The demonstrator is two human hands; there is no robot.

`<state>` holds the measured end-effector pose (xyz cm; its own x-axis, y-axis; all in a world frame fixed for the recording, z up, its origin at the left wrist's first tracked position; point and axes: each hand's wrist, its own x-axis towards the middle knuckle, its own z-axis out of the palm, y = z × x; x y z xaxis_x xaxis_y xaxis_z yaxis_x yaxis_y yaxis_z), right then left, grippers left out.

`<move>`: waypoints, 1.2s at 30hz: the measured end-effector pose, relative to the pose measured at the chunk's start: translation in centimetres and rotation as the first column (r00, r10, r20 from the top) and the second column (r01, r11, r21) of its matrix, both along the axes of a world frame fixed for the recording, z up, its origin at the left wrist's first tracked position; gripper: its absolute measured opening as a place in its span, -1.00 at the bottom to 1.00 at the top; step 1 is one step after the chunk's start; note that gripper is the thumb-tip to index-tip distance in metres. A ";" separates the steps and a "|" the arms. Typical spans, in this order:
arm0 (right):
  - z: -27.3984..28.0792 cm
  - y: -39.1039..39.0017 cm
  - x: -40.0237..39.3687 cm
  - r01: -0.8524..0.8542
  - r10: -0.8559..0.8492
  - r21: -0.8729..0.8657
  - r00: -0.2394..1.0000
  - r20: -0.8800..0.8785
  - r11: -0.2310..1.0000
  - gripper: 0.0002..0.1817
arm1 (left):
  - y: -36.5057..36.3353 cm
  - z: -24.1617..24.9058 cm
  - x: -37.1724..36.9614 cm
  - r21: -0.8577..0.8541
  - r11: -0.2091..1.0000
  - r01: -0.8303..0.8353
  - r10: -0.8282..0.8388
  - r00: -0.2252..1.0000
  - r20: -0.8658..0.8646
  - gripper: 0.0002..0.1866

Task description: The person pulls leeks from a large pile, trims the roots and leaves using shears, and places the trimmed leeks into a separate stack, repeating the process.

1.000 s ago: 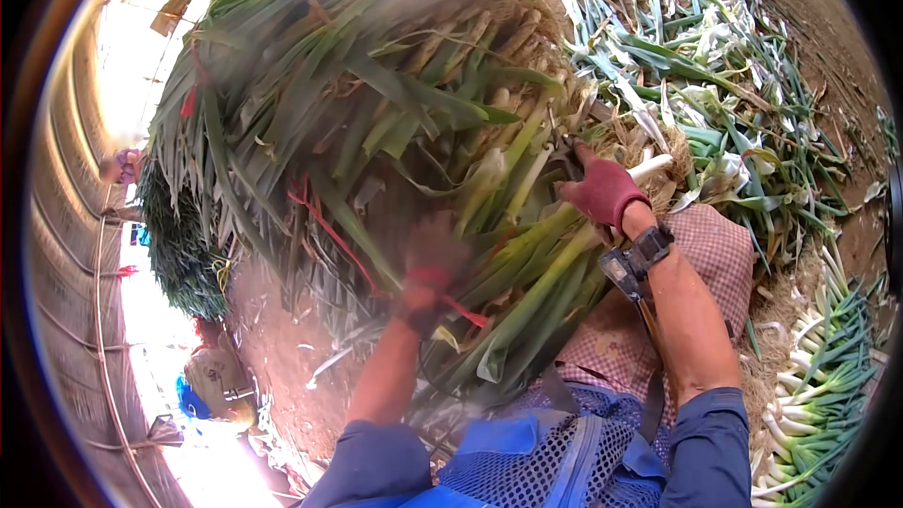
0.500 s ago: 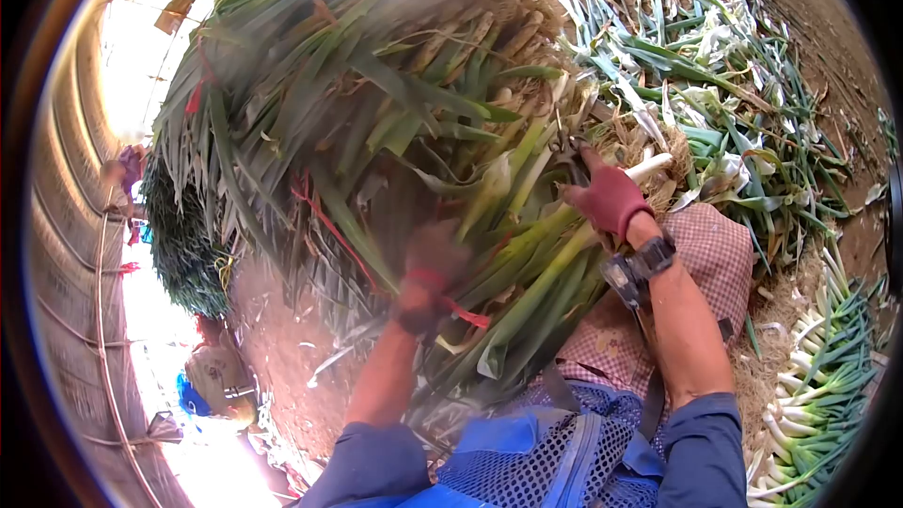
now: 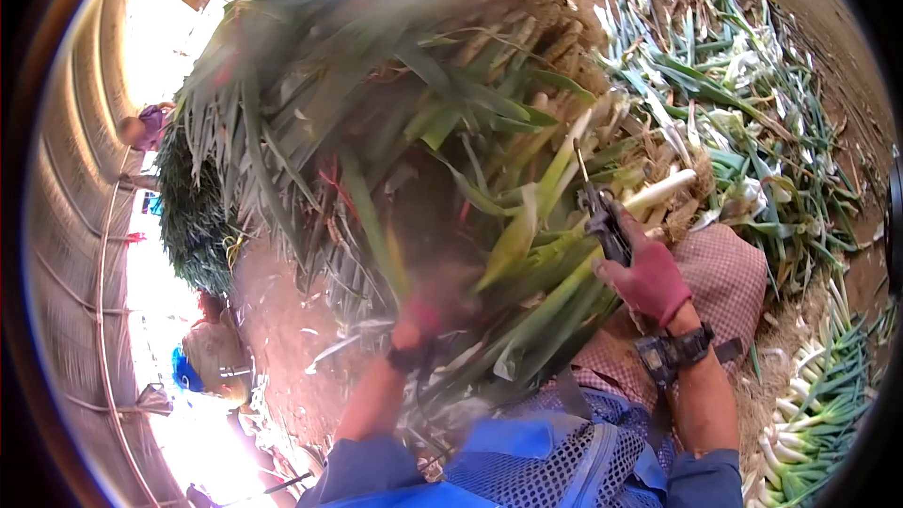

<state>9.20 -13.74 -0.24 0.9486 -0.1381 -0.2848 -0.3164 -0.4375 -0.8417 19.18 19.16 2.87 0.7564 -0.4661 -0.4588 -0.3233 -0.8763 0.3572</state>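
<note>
My right hand (image 3: pixel 649 275), in a red glove, is closed around a dark-handled cutting tool (image 3: pixel 600 214) whose thin blade points up toward twelve o'clock, right against the pale stalk of a leek (image 3: pixel 658 192). That leek belongs to the big bundle of green onions (image 3: pixel 423 132) lying across my lap, leaves fanning out toward ten o'clock, white stalk ends toward two o'clock. My left hand (image 3: pixel 419 320), also in a red glove, is blurred; it sits down among the leaves at about seven o'clock from the tool, and I cannot tell whether it is closed on anything or only pressed against the bundle. A black strap (image 3: pixel 673 353) wraps my right wrist. Under that wrist lies a checked cloth (image 3: pixel 734 273) over my knee. At three o'clock, trimmed leaves and peelings (image 3: pixel 752 103) litter the dirt floor (image 3: pixel 273 329). At five o'clock, cleaned white-stemmed leeks (image 3: pixel 809 414) lie stacked side by side.
</note>
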 end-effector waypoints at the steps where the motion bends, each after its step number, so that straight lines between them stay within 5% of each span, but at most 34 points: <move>1: -0.1 0.2 -0.4 -0.022 0.021 0.022 0.999 0.041 1.000 0.00 | 0.7 0.5 -0.9 0.012 1.000 0.027 -0.027 1.000 0.006 -0.40; 4: 0.1 0.6 -0.1 -0.043 0.039 0.043 0.994 0.101 0.998 0.00 | 2.3 2.5 -0.4 0.083 0.993 0.086 -0.088 0.996 0.025 -0.37; 6: 0.0 0.4 0.2 0.061 -0.073 0.103 0.990 0.117 0.993 0.00 | 3.3 4.3 1.7 -0.217 0.963 -0.157 0.179 0.980 0.084 -0.39; 7: -0.5 0.3 0.2 0.051 -0.057 0.055 0.990 0.132 0.997 -0.01 | 3.0 6.3 3.1 -0.187 0.981 -0.049 0.099 0.958 0.270 -0.41; 10: 1.9 1.4 -0.1 -0.076 0.067 0.125 0.995 0.075 0.989 -0.03 | 0.5 8.7 7.5 -0.014 0.999 0.036 -0.011 0.602 0.799 -0.42; 13: 2.6 3.1 -0.1 -0.099 0.067 0.176 0.982 0.179 0.979 -0.02 | -0.8 5.1 14.1 -0.238 0.970 -0.040 0.223 0.529 0.819 -0.69; 15: 3.3 4.1 -0.1 -0.113 0.078 0.192 0.981 0.178 0.975 0.00 | -2.6 3.0 17.5 0.056 0.998 -0.011 -0.047 0.394 0.918 -0.61; 16: 3.4 4.5 -0.3 -0.109 0.075 0.190 0.981 0.179 0.976 0.00 | -3.6 2.9 18.2 0.054 0.999 -0.007 -0.047 0.392 0.919 -0.61; 18: 3.6 5.0 -0.7 -0.182 0.177 0.105 0.983 0.051 0.978 0.00 | -5.2 2.6 19.2 0.339 0.921 -0.190 -0.173 0.580 0.796 -0.59; 24: 2.6 5.0 -0.9 -0.163 0.155 0.062 0.981 0.119 0.985 0.00 | -5.9 0.0 19.4 0.347 0.906 -0.244 -0.042 0.764 0.644 -0.72; 31: 3.1 4.5 -0.8 -0.157 0.147 0.122 0.985 0.090 0.980 0.01 | -6.4 1.0 15.2 0.254 0.953 -0.167 -0.034 0.773 0.634 -0.75; 36: 2.4 4.7 -1.0 -0.183 0.163 0.131 0.976 0.144 0.974 0.03 | -3.4 -2.3 7.7 0.362 0.930 -0.065 -0.089 0.916 0.391 -0.77</move>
<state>8.22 -9.09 2.13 0.9848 0.0645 -0.1612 -0.1292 -0.3480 -0.9286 26.86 15.76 0.54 0.9048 -0.3365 -0.2610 -0.3808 -0.9137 -0.1418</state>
